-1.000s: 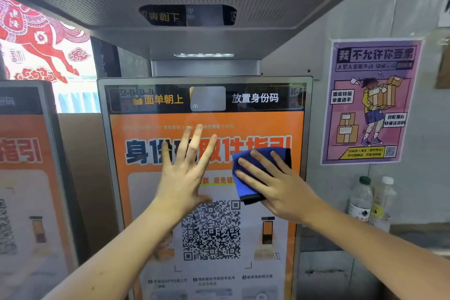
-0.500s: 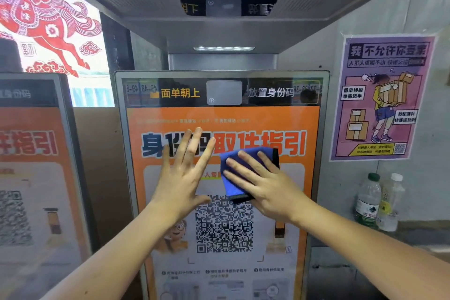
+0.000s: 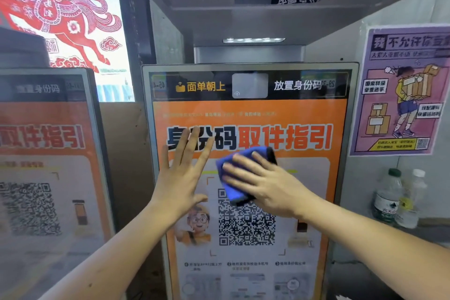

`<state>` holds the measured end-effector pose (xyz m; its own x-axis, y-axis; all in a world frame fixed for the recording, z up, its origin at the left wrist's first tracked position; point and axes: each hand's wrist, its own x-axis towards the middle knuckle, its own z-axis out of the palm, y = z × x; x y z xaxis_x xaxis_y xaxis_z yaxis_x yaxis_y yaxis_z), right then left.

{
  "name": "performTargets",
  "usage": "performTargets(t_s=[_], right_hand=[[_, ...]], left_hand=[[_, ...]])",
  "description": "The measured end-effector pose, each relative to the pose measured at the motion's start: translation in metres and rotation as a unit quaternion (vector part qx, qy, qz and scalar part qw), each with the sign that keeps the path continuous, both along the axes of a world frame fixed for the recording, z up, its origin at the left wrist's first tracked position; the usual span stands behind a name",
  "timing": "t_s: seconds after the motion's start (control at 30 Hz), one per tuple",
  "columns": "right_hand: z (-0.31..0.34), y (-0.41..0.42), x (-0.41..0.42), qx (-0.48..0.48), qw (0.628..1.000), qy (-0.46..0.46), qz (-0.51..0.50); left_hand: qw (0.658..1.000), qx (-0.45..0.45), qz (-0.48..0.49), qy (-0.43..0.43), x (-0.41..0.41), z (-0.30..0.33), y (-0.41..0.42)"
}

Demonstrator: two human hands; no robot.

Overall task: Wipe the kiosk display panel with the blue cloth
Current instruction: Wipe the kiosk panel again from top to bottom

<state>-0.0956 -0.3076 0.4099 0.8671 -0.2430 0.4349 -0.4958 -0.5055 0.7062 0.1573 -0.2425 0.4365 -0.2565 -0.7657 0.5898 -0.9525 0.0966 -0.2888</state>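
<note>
Kiosk display panel (image 3: 248,114): tall upright screen, centre of the frame, orange poster graphic with a QR code at mid-height; judged rigid, smooth and slick, glass-like, best pressed evenly and not hard. Hands: left hand (image 3: 181,179), left of centre, fingers straight and spread, palm flat on the panel, holding nothing; right hand (image 3: 265,184), just right of it, fingers extended, pressing the cloth to the screen. Blue cloth (image 3: 233,178): folded pad, centre, above the QR code, pinned under the right fingers; judged soft, light, limp, best held flat under the palm.
</note>
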Motion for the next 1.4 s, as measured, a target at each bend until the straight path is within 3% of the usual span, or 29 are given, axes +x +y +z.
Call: performTargets(t_s=[0.07, 0.13, 0.3, 0.37, 0.43, 0.53, 0.6, 0.67, 0.8, 0.87, 0.93, 1.03, 1.1, 1.3, 1.4], right_hand=[[-0.006, 0.002, 0.002, 0.009, 0.996, 0.091, 0.016], [0.003, 0.001, 0.004, 0.003, 0.994, 0.109, 0.025], [0.038, 0.000, 0.025, -0.011, 0.996, -0.088, -0.014], [0.035, 0.001, 0.036, -0.004, 0.993, -0.116, -0.020], [0.020, 0.001, 0.042, 0.005, 0.998, -0.062, 0.002], [-0.004, 0.002, 0.045, 0.023, 0.993, 0.108, 0.032], [-0.004, 0.002, 0.048, 0.024, 0.987, 0.158, 0.032], [0.008, 0.000, 0.052, 0.009, 0.991, 0.126, 0.031], [0.034, 0.000, 0.069, -0.005, 0.997, -0.079, -0.002], [0.030, 0.001, 0.079, -0.004, 0.994, -0.111, -0.005], [0.015, 0.001, 0.085, 0.007, 0.999, -0.045, 0.014], [-0.004, 0.004, 0.089, 0.029, 0.991, 0.123, 0.040], [0.002, 0.003, 0.093, 0.021, 0.988, 0.145, 0.047], [0.038, 0.007, 0.126, 0.016, 0.996, -0.088, 0.019], [0.020, 0.011, 0.137, 0.029, 0.998, -0.052, 0.024]], left_hand=[[1.000, 0.000, -0.004, -0.004, 0.006, -0.001, 0.000], [1.000, -0.002, -0.002, -0.002, 0.011, 0.000, 0.000], [1.000, -0.009, 0.007, 0.022, 0.025, 0.003, 0.001], [1.000, -0.014, 0.003, 0.022, 0.029, 0.004, 0.002], [1.000, -0.016, -0.002, 0.026, 0.032, 0.002, 0.002], [1.000, -0.006, 0.003, 0.030, 0.041, 0.000, 0.001], [0.999, -0.006, 0.018, 0.032, 0.048, -0.002, 0.001], [0.999, -0.006, 0.025, 0.032, 0.054, -0.003, 0.000], [0.998, -0.009, 0.019, 0.054, 0.060, -0.001, 0.003], [0.998, -0.007, 0.015, 0.064, 0.061, -0.001, 0.003], [0.998, -0.006, 0.013, 0.065, 0.063, -0.003, 0.003], [0.998, -0.008, 0.009, 0.066, 0.068, -0.004, 0.004], [0.997, -0.009, 0.009, 0.076, 0.073, -0.005, 0.005], [0.996, -0.005, 0.022, 0.081, 0.082, -0.006, 0.007], [0.994, -0.006, 0.021, 0.103, 0.089, -0.009, 0.008]])
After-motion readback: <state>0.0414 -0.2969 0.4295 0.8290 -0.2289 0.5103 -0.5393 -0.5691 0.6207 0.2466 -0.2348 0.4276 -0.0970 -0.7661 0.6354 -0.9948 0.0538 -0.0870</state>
